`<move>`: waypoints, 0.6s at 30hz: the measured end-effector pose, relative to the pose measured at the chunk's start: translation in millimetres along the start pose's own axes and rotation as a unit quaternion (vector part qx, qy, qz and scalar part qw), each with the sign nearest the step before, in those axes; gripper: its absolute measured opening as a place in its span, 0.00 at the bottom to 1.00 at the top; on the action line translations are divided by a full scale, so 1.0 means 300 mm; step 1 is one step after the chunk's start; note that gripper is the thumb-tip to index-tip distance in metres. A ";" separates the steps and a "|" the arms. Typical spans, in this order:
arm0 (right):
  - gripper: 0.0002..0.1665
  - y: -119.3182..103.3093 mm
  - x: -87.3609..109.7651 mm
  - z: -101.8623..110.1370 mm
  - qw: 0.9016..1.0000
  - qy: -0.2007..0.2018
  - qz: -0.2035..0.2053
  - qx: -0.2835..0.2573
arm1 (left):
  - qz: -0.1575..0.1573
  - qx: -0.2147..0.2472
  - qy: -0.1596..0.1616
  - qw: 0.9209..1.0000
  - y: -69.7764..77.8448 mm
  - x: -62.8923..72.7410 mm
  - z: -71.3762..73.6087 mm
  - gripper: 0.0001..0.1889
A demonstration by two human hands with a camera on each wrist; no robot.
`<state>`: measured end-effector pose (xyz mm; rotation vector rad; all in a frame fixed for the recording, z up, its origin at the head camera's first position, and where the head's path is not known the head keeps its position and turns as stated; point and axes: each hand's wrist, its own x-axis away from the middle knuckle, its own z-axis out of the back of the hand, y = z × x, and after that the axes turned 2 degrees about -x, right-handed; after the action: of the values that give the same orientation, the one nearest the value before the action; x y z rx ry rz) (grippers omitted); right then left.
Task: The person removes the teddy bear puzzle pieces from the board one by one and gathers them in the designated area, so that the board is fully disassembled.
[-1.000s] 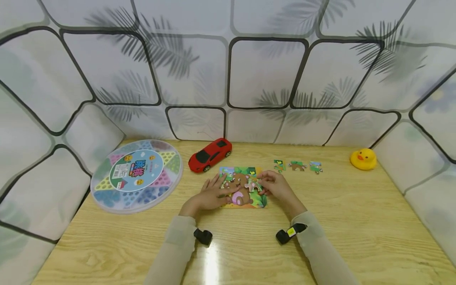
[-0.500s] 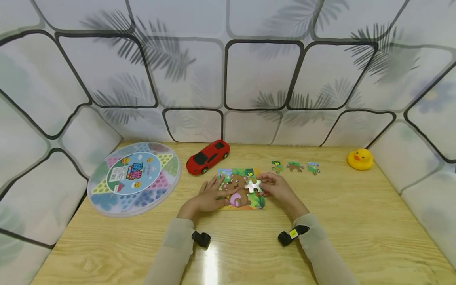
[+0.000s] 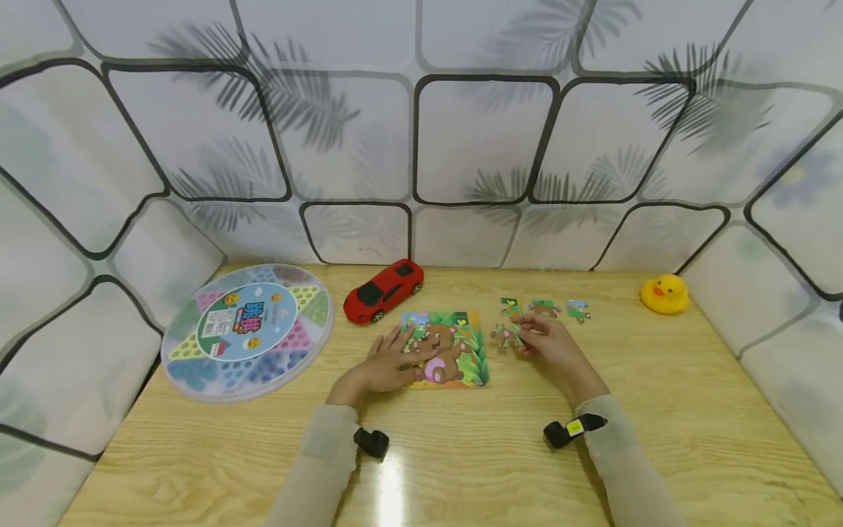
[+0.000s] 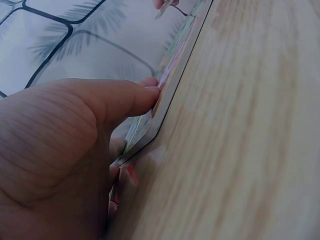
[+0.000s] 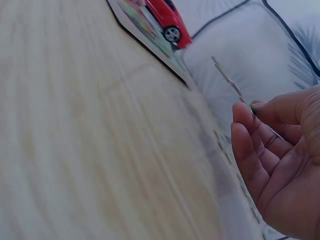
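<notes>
A jigsaw puzzle (image 3: 451, 359) with a brown bear picture lies flat on the wooden table. My left hand (image 3: 380, 369) rests on its left side with the fingers spread. In the left wrist view, the thumb of that hand (image 4: 60, 135) touches the top near the puzzle's edge (image 4: 159, 120). To the right of the puzzle, my right hand (image 3: 552, 345) pinches a puzzle piece (image 3: 504, 337) between thumb and fingers. Seen edge-on in the right wrist view, the piece (image 5: 228, 79) is tilted and held above the table.
Three loose puzzle pieces (image 3: 578, 309) lie in a row behind my right hand, one partly covered by it. A red toy car (image 3: 385, 291) stands behind the puzzle. At left lies a round board game case (image 3: 246, 333); a yellow rubber duck (image 3: 664, 294) sits far right.
My right hand has moved from over the puzzle to the right, carrying the piece, and now holds it beside the loose pieces. My left hand has stayed on the puzzle.
</notes>
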<state>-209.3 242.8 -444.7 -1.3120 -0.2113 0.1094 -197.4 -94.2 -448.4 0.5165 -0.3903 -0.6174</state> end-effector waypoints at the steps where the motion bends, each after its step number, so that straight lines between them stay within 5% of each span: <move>1: 0.21 -0.001 0.003 0.014 1.000 0.006 0.002 0.000 | 0.000 0.000 0.001 1.000 -0.001 0.000 -0.001 0.24; 11: 0.24 0.009 0.043 0.162 0.998 0.061 0.015 0.031 | 0.001 -0.001 -0.002 1.000 0.001 -0.002 -0.001 0.24; 18: 0.23 0.057 0.052 0.254 0.995 0.091 0.046 -0.012 | 0.003 0.001 0.000 1.000 0.002 0.000 -0.001 0.24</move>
<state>-209.8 322.5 -441.5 -1.3477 0.0031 0.0653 -197.1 -93.8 -448.3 0.5168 -0.3913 -0.6116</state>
